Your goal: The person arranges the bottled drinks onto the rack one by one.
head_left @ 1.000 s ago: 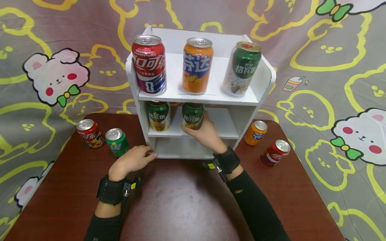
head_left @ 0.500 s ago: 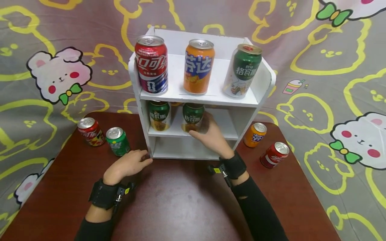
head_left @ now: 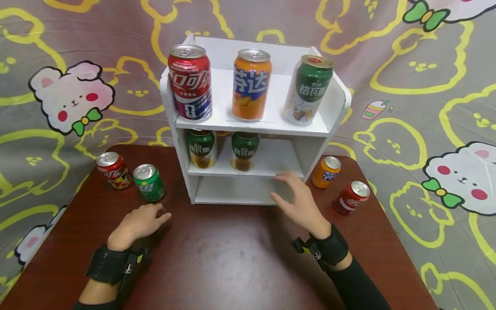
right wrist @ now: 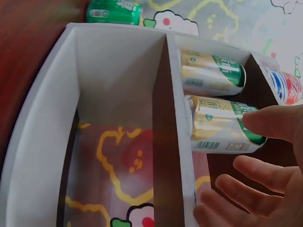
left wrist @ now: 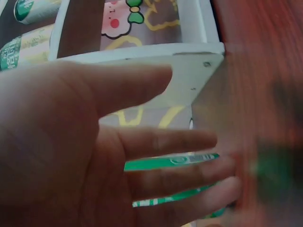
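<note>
On the middle shelf of a white rack [head_left: 240,189] stand two green-and-gold cans, one at the left [head_left: 202,149] and one near the centre [head_left: 244,151]. My right hand [head_left: 300,202] is in front of the rack's lower right, fingers spread and holding nothing; the right wrist view shows a gap between it and the centre can [right wrist: 225,125]. Over the table at the left hovers my left hand [head_left: 135,224], fingers extended with nothing in them. Nearest to it is a green can [head_left: 149,183], partly visible behind the fingers in the left wrist view.
The top shelf bears a red cola can [head_left: 190,82], an orange can [head_left: 252,85] and a green-and-white can [head_left: 308,89]. Left of the rack stands a red can [head_left: 114,170]. To the right are a small orange can [head_left: 326,172] and another red can [head_left: 351,198].
My right hand has let go of the centre can and drawn back to the right and toward me. The left hand has moved away from the rack, left and nearer. That can stays standing.
</note>
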`<action>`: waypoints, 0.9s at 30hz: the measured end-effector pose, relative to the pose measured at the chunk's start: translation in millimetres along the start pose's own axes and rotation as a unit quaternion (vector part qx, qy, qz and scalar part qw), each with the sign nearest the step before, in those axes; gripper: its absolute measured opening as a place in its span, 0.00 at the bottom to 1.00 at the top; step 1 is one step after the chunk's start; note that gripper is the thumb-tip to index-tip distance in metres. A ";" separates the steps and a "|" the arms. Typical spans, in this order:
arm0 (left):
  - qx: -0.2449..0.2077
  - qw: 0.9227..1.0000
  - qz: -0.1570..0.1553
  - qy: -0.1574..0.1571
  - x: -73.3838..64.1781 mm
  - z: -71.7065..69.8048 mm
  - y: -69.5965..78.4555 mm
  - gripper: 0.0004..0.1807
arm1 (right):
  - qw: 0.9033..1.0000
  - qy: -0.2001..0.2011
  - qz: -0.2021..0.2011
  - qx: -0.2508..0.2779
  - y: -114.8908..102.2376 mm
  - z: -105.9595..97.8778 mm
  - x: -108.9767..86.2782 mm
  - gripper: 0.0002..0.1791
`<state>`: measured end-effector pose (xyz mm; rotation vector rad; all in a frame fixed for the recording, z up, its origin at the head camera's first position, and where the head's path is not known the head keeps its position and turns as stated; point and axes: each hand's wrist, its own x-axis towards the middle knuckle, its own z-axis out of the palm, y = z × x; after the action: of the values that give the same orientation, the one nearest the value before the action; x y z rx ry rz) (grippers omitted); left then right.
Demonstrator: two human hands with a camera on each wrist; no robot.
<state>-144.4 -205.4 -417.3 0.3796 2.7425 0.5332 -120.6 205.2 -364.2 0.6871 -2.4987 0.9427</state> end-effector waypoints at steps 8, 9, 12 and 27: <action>-0.007 0.996 -0.082 0.030 -6.4 2.3 -16.2 0.43 | 0.998 -0.059 0.011 -0.026 10.2 -3.7 -22.7 0.22; -0.011 0.995 -0.090 0.035 -6.9 3.1 -18.2 0.45 | 0.997 -0.070 0.017 -0.033 12.4 -3.4 -25.4 0.22; -0.033 0.991 -0.112 0.058 -6.0 5.6 -23.6 0.48 | 0.993 -0.096 0.032 -0.054 19.0 -2.3 -34.1 0.21; -0.219 0.930 -0.088 0.280 22.4 20.2 -35.8 0.53 | 0.976 -0.119 0.109 -0.147 45.2 -2.2 -67.2 0.21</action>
<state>-164.6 -224.0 -455.2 -0.1586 2.9996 1.3446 -91.4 256.9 -419.2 0.4589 -2.8927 0.5629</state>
